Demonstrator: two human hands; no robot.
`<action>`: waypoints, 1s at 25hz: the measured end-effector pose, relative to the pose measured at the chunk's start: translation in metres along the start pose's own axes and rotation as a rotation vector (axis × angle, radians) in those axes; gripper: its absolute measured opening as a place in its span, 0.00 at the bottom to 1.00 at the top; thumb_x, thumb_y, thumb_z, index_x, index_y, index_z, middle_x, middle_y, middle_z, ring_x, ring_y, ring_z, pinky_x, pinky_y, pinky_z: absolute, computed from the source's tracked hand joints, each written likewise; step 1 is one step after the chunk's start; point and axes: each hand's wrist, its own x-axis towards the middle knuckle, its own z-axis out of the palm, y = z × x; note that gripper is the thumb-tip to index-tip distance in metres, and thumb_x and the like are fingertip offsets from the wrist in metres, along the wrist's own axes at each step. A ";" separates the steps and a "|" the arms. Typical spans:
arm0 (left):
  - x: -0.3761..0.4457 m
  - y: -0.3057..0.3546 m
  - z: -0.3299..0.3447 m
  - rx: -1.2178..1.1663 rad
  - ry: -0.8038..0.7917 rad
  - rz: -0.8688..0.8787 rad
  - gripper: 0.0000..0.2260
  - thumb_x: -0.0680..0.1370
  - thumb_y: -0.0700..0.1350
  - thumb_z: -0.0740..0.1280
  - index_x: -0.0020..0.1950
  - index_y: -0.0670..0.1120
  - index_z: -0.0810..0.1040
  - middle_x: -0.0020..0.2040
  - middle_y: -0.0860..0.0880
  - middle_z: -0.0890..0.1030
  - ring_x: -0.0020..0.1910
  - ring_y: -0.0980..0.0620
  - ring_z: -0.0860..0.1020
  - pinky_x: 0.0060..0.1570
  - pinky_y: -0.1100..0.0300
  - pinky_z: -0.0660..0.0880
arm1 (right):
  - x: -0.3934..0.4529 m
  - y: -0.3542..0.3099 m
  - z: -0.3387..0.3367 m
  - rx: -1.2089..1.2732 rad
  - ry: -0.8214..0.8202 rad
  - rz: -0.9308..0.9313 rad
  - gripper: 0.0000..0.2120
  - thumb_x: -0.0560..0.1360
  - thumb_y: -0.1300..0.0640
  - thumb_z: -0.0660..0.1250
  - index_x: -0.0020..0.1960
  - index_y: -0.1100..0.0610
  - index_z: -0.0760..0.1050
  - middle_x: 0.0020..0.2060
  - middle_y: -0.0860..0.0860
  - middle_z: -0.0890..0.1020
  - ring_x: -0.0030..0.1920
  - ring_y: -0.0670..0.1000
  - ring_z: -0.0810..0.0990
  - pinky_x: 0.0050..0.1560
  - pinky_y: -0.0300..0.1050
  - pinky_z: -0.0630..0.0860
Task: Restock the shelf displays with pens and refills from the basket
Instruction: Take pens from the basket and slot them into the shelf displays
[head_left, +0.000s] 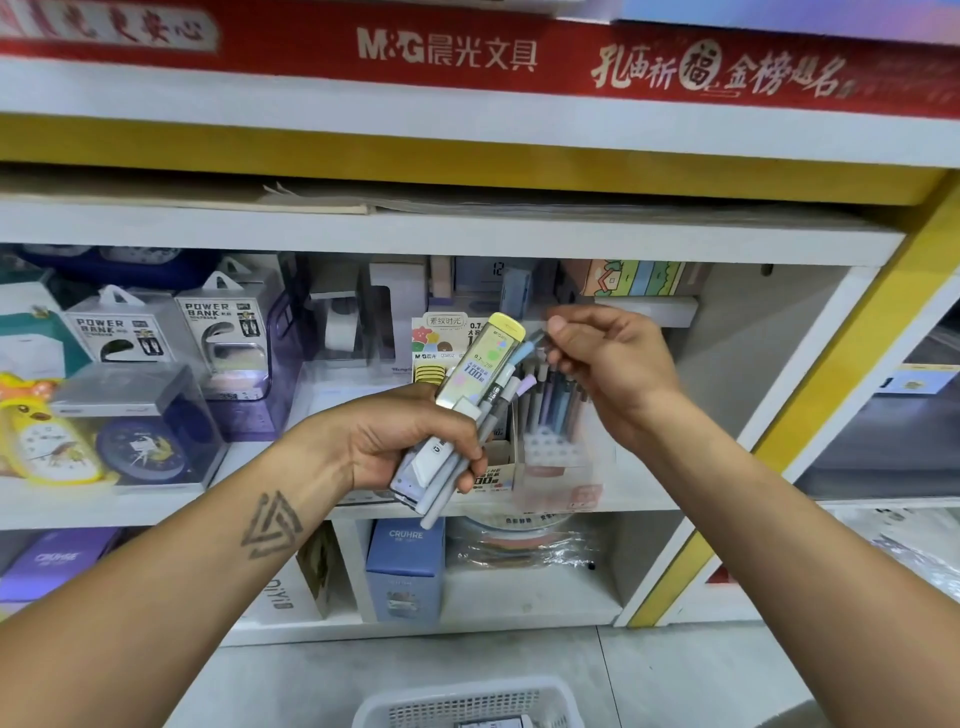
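Head view puts the grip dead centre: my left hand is curled tight round a bundle of stock, a yellow-capped refill case on top with several grey pens fanned under it, all held up in front of the middle shelf. My right hand pinches the tip of one pale blue pen between thumb and fingertips, at the top of the bundle; whether it is being drawn out or steadied I cannot tell. I judge the job about midway: a clear pen display just behind the bundle already stands filled with pastel pens, yet a handful is not yet placed and the white basket on the floor below shows at least a few items inside. Around the work sit power bank boxes and a yellow alarm clock to the left, with a blue box on the shelf beneath. What crowds me is the display itself, packed close, and small cartons standing just beside it, leaving tight slots to feed pens into.
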 end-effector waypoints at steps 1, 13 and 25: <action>0.000 0.000 0.000 -0.002 0.001 -0.017 0.08 0.66 0.30 0.69 0.42 0.41 0.80 0.36 0.37 0.80 0.31 0.43 0.79 0.36 0.56 0.79 | 0.002 -0.004 -0.005 0.049 0.072 -0.019 0.06 0.77 0.70 0.67 0.53 0.67 0.80 0.34 0.55 0.83 0.32 0.49 0.79 0.35 0.38 0.77; -0.003 0.001 -0.005 -0.105 0.055 -0.049 0.08 0.64 0.30 0.69 0.39 0.40 0.82 0.35 0.37 0.80 0.31 0.43 0.79 0.33 0.56 0.80 | -0.011 0.014 -0.045 -1.012 0.004 -0.373 0.07 0.79 0.58 0.69 0.48 0.49 0.71 0.40 0.50 0.82 0.41 0.50 0.83 0.44 0.54 0.83; 0.000 0.001 0.001 -0.069 -0.002 -0.033 0.07 0.65 0.31 0.69 0.39 0.41 0.81 0.35 0.38 0.80 0.30 0.43 0.79 0.34 0.57 0.79 | -0.008 0.021 -0.048 -1.209 -0.032 -0.455 0.04 0.79 0.60 0.67 0.46 0.58 0.75 0.35 0.51 0.81 0.38 0.56 0.80 0.36 0.51 0.77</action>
